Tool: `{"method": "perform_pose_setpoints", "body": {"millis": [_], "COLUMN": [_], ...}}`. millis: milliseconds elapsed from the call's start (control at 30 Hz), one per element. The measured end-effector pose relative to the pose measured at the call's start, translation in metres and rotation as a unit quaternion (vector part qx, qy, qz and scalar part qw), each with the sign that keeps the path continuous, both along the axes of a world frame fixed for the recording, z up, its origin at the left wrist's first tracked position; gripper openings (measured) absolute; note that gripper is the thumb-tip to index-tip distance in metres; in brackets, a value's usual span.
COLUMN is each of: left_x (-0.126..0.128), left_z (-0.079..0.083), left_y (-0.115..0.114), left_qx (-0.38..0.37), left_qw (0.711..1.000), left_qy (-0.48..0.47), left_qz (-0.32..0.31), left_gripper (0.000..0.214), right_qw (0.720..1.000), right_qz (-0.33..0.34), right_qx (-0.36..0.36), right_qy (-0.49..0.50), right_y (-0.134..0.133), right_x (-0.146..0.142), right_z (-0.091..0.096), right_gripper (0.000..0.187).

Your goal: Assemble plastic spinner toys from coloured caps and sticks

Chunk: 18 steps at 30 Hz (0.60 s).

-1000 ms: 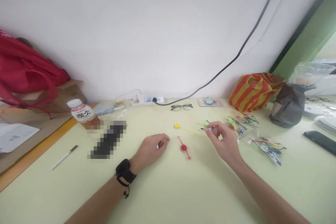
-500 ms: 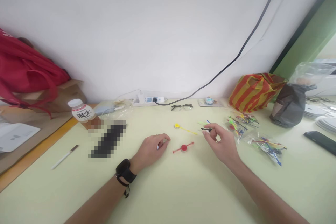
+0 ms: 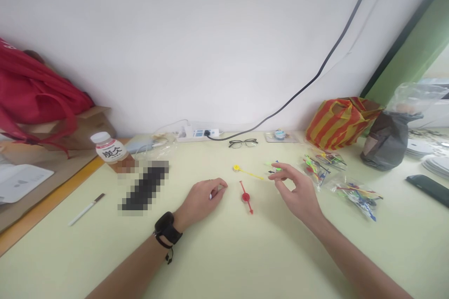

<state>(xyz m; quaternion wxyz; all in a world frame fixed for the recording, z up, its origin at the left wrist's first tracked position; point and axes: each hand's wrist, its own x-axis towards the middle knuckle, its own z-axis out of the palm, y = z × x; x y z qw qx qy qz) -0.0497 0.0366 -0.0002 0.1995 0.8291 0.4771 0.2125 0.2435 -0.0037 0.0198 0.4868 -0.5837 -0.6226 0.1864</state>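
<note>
My left hand (image 3: 203,200) rests on the table with its fingers curled closed. A small whitish bit (image 3: 210,195) shows at the curled fingers, too little of it to name. To the right of that hand lies a red arrow spinner (image 3: 246,197), its arrow pointing toward me. My right hand (image 3: 298,191) hovers with thumb and index finger apart, nothing between them. Just beyond its fingertips are a black arrow (image 3: 271,172) and green and blue spinner parts (image 3: 277,165), partly hidden by the fingers. A yellow spinner (image 3: 237,168) with a long pointer lies between the hands, farther back.
Clear bags of coloured spinners (image 3: 361,196) lie on the right. Eyeglasses (image 3: 243,143) and a power strip (image 3: 198,134) are by the wall. On the left stand a drink bottle (image 3: 111,152) and a marker (image 3: 87,209). A striped bag (image 3: 342,124) stands back right.
The red spinner has turned from nearly sideways to nearly lengthwise. My right thumb and index finger have parted, and the black arrow now shows beyond them. My left hand has stayed put.
</note>
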Motion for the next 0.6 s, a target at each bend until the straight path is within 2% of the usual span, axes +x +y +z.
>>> {"method": "perform_pose_setpoints", "body": {"millis": [200,400,600], "left_x": [-0.0008,-0.0007,-0.0002], "left_z": [0.0001,0.0002,0.0012], "left_y": [0.0002,-0.0001,-0.0002], "left_qx": [-0.001,-0.004,-0.001], "left_qw": [1.0,1.0,1.0], "left_qy": [0.006,0.013,0.014], "left_qz": [-0.001,0.003,0.003], "left_gripper": [0.023,0.023,0.024], "right_qw": [0.999,0.993,0.99], "right_qz": [-0.008,0.027,0.035], "right_qx": [-0.001,-0.023,-0.027], "right_qy": [0.033,0.113,0.135], "right_y": [0.0007,0.0037,0.0048], "right_x": [0.0019,0.0047,0.0049], "right_z": [0.0002,-0.0019,-0.0023], "right_gripper": [0.021,0.024,0.026]}}
